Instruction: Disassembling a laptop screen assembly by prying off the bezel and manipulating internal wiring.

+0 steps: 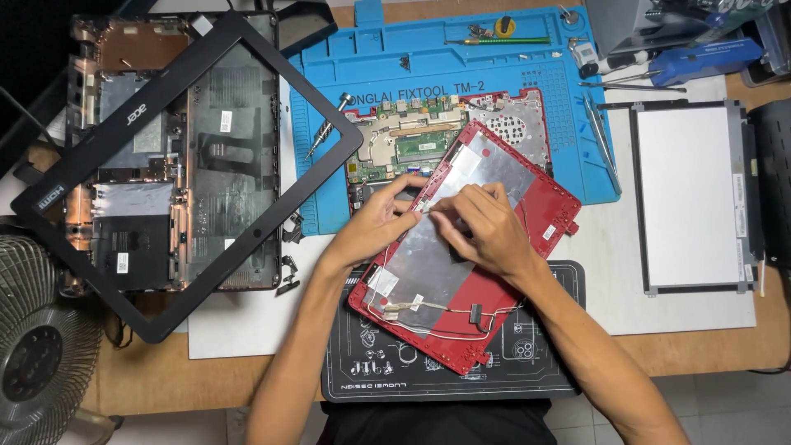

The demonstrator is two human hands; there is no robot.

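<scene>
Left of the red plastic laptop lid shell with its silvery foil lining point(486, 239) lie a black plastic screen bezel point(185, 165) and a dark laptop base. The left hand point(375, 227) steadies the lid's upper edge, fingers curled. The right hand point(486, 231) pinches something small on the foil; what it is cannot be told. The lid is probably light, thin and flexible, with delicate cables: grip it by the rim. Right of it lies a bare display panel point(692, 198).

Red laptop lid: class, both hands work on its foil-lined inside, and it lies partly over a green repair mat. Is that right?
Not quite. In the head view the repair mat is blue, not green. The rest holds: the left hand and right hand work on the foil-lined inside of the red laptop lid, which lies partly over that mat.
</scene>
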